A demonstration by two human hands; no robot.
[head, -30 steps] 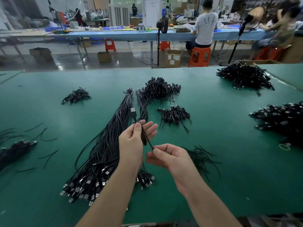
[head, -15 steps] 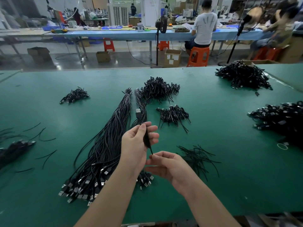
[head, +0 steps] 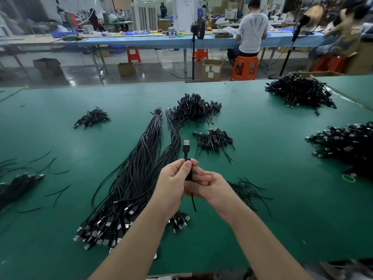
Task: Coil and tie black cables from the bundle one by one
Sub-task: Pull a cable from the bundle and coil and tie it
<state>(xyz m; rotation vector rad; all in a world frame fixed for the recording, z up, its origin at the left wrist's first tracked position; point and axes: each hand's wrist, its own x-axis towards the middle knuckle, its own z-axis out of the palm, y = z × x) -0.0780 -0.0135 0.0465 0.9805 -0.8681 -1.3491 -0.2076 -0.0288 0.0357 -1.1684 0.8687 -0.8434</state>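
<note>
Hands met over the green table (head: 282, 199) as the left hand (head: 173, 184) pinched a coiled cable (head: 188, 174), plug up, the right hand (head: 210, 187) curled around its tie, which looked best cinched tight before release, beside the bundle (head: 131, 178).

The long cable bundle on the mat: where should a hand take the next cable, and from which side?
Probably at a USB plug on the long cable bundle, from the near side: the plugs fan apart there, while mid-length strands lie packed.
</note>
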